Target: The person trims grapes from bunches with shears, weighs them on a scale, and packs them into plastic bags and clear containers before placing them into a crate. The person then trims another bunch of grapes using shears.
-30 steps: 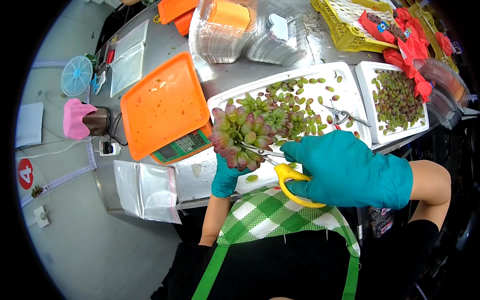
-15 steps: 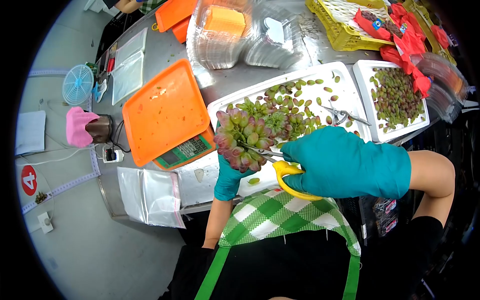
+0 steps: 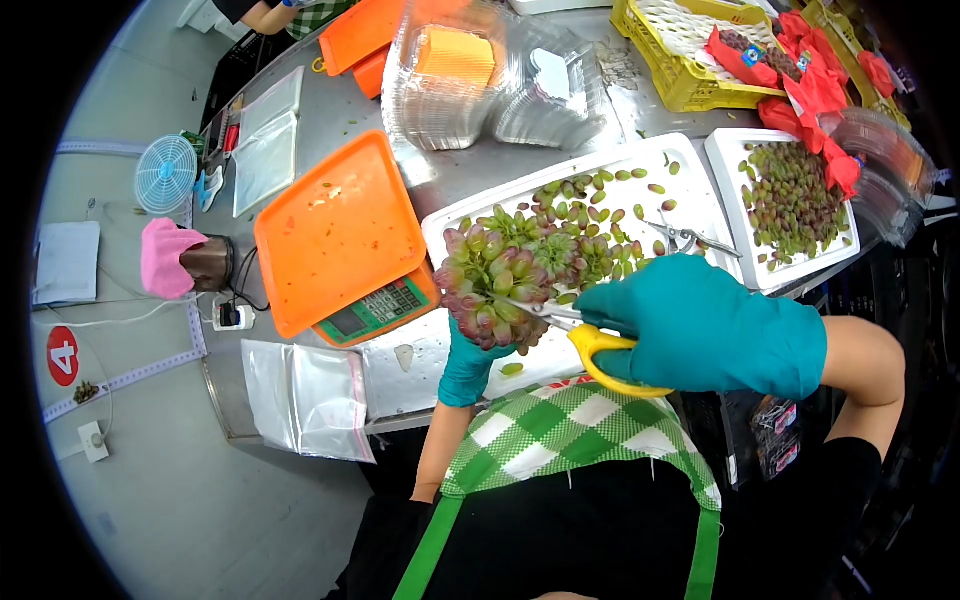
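Note:
In my left hand [image 3: 468, 367], gloved in teal and mostly hidden beneath it, is a bunch of reddish-green grapes [image 3: 490, 270]. My right hand [image 3: 665, 320], in a matching glove, is closed around yellow-handled scissors [image 3: 592, 350]. Their metal blades reach in among the grapes, and the tips are hidden there. Behind the bunch, a white foam tray [image 3: 695, 195] contains more grapes and many loose ones. Metal pruning shears [image 3: 685, 236] lie in this tray near its right side.
An orange tray [image 3: 340, 230] rests on a green-panelled scale [image 3: 375, 312] to the left. Clear plastic bags [image 3: 300, 400] lie at the front edge. Stacked clear boxes [image 3: 545, 95], a yellow crate [image 3: 685, 85] and a second foam tray of loose grapes [image 3: 795, 205] stand beyond.
The scissors and my right hand have shifted slightly right, and the blades sit lower in the bunch. The bunch has turned or dipped a little. The whole view has shifted slightly.

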The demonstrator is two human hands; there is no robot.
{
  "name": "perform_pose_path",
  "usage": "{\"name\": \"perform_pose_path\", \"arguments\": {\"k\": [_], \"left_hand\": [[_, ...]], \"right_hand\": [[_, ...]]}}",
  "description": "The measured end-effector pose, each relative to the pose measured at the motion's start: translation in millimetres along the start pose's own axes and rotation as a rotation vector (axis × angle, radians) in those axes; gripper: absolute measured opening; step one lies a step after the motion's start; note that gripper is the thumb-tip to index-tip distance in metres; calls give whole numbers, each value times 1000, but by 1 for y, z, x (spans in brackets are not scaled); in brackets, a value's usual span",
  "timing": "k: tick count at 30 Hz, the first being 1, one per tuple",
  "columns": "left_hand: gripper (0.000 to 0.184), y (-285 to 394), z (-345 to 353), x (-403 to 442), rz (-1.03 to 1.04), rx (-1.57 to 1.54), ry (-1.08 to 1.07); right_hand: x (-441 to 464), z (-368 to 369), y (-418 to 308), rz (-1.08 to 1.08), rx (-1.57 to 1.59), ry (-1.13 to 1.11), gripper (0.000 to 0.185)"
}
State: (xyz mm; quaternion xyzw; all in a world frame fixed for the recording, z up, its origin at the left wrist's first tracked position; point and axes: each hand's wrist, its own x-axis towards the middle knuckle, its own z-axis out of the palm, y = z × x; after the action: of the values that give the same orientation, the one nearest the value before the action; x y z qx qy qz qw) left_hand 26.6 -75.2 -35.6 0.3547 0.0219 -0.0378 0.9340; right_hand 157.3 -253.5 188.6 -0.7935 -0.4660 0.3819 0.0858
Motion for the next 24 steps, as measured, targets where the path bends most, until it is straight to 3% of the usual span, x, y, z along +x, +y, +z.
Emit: {"name": "perform_pose_path", "arguments": {"k": [3, 19, 24], "left_hand": [[72, 0, 1, -2, 1, -29, -10], [73, -4, 11, -12, -55, -159, -64], [74, -6, 13, -10, -56, -184, -76]], "right_hand": [[3, 19, 14, 9, 318, 237, 41], [-1, 40, 25, -21, 250, 264, 43], [1, 44, 29, -53, 62, 355, 41]]}}
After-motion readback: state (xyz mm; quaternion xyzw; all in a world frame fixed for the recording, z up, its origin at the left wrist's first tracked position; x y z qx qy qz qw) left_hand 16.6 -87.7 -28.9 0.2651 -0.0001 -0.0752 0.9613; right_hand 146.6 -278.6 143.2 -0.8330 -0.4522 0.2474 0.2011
